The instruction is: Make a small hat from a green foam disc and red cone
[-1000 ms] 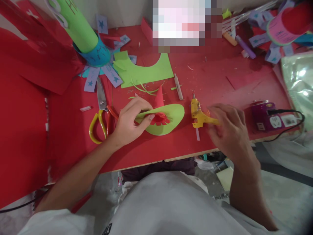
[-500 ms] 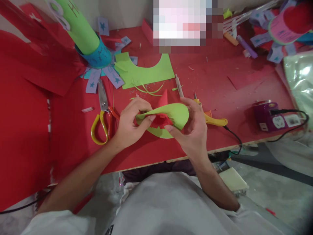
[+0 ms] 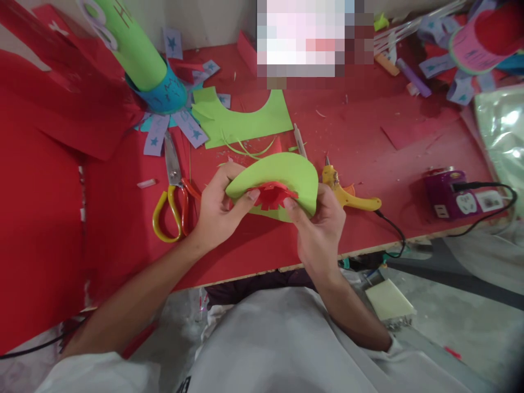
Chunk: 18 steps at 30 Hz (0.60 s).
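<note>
A green paper disc (image 3: 282, 166), bent into a curve, is held up over the red table by both hands. Red paper with notched tabs (image 3: 273, 196) shows at its middle. My left hand (image 3: 221, 204) grips the left side, its thumb pressing on the red tabs. On the right side, my right hand (image 3: 321, 224) pinches the disc, thumb at the right end of the red tabs; its other fingers are mostly behind the paper. A yellow glue gun (image 3: 347, 197) lies just right of my right hand. Scissors with yellow and red handles (image 3: 174, 188) lie left of my left hand.
Behind the hands lie a green paper offcut (image 3: 245, 123) and a white pen (image 3: 299, 141). A green and blue paper tube (image 3: 151, 71) stands at the back left. Right are a purple power socket (image 3: 446, 194) and a pink paper ring (image 3: 475, 52). The red table (image 3: 135, 262) ends before the body.
The green disc has tilted, showing more of its upper face and the red tabs. My right hand has shifted slightly down and its thumb has moved to the right.
</note>
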{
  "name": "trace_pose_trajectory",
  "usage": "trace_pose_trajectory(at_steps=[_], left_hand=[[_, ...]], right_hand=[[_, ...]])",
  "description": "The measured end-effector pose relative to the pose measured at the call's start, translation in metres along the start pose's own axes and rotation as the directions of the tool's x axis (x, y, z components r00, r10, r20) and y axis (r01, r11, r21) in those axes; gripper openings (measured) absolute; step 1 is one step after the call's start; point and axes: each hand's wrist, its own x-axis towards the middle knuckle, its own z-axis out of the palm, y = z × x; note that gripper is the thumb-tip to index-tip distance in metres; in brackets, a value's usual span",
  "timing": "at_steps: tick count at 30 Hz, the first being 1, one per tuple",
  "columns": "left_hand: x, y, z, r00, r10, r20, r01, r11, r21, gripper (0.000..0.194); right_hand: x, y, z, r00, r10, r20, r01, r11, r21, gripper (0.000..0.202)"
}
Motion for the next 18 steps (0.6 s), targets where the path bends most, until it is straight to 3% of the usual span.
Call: trace_pose_trajectory(at_steps=[7,18], left_hand=[[0.001,0.004,0.0,0.999,-0.038,0.032,0.036,0.998,0.045,0.042],[0.006,0.012,-0.003,0.996,-0.055,0.064,0.05,0.996,0.072,0.039]], right_hand=[[0.005,0.003,-0.003,0.999,0.011,-0.038,-0.012,0.999,-0.044,0.022],[0.004,-0.007,-0.007,0.998,-0.056,-0.036,0.051,0.99,-0.132,0.018]])
